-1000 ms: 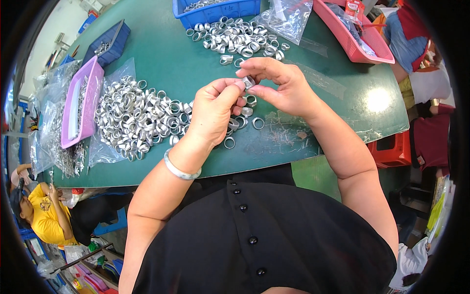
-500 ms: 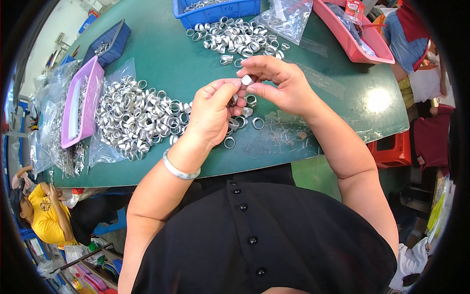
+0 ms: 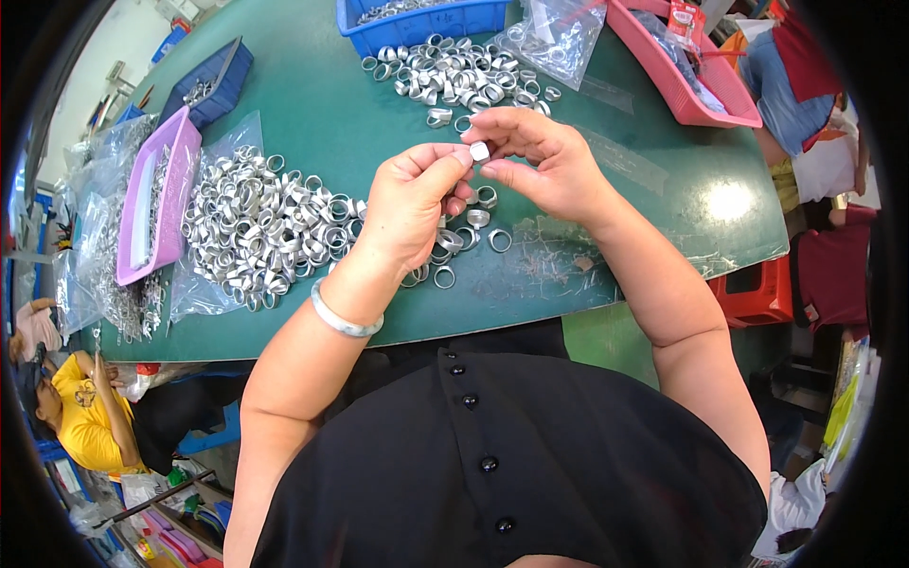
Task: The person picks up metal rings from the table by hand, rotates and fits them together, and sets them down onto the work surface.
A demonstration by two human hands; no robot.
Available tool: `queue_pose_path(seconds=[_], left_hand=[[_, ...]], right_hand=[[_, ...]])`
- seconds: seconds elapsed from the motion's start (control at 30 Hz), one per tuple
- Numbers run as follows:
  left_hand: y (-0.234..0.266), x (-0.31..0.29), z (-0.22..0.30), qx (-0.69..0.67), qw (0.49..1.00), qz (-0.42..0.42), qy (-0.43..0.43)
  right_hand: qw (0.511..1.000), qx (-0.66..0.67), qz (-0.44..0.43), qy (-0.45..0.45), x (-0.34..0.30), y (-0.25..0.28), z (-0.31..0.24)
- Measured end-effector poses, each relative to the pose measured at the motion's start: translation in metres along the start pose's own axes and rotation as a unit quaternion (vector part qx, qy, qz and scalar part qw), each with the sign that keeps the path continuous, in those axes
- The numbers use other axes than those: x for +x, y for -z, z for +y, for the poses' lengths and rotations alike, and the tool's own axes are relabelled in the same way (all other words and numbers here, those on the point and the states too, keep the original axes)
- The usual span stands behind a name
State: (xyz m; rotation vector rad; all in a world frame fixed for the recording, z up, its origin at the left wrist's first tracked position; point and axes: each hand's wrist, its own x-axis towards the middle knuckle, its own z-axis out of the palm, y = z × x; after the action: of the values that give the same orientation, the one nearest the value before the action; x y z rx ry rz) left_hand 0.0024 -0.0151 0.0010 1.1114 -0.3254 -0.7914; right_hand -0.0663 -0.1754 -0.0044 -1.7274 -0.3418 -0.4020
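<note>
One big green bench [image 3: 312,114] takes up most of the top of the view, w/ a wide heap of grey metal rings [image 3: 270,227] on the L side, a blue bin [image 3: 426,36] at the far side & a smaller pile of rings [image 3: 473,78] just in front of it. Both hands are up above the bench btwn the two lots: L hand [image 3: 409,204] w/ a pale bracelet [image 3: 344,317] on its wrist, R hand [image 3: 547,168] opposite. Smallest but key: one held ring [image 3: 479,151], at the L hand's thumb & index tips. L grip is pinched closed on it; R grip is part open, thumb & index curved around the ring's R side w/ a gap btwn them; can't tell if either touches. So L is nearer (has it), & the ring lies straight off the R hand's tips, toward the L. Its flat squarish top faces up to the cam; band mostly hidden, so no long axis to call. Vs. 1 s ago: ring's top is now turned up & bright, was tilted & greyer; L wrist & bracelet sit a touch further L, & more loose rings show by that wrist. R hand approx same pos.
</note>
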Motion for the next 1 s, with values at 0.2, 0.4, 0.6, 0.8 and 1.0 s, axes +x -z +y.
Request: queue_pose_path(seconds=[0.2, 0.4, 0.6, 0.8, 1.0], left_hand=[[0.004, 0.006, 0.003, 0.036, 0.998, 0.036, -0.024], [0.022, 0.008, 0.004, 0.019, 0.998, 0.058, -0.027], [0.029, 0.008, 0.002, 0.033, 0.998, 0.05, -0.02], [0.028, 0.008, -0.001, 0.087, 0.995, 0.03, -0.03], [0.031, 0.007, -0.006, 0.438, 0.845, -0.006, -0.307]], right_hand=[[0.995, 0.0, 0.091, 0.038, 0.005, 0.007, 0.008], [0.995, 0.013, 0.097, 0.024, 0.007, 0.01, 0.013], [0.994, 0.023, 0.111, 0.003, 0.008, 0.012, 0.017], [0.993, 0.032, 0.115, -0.003, 0.009, 0.013, 0.021], [0.991, 0.019, 0.13, -0.021, 0.009, 0.013, 0.023]])
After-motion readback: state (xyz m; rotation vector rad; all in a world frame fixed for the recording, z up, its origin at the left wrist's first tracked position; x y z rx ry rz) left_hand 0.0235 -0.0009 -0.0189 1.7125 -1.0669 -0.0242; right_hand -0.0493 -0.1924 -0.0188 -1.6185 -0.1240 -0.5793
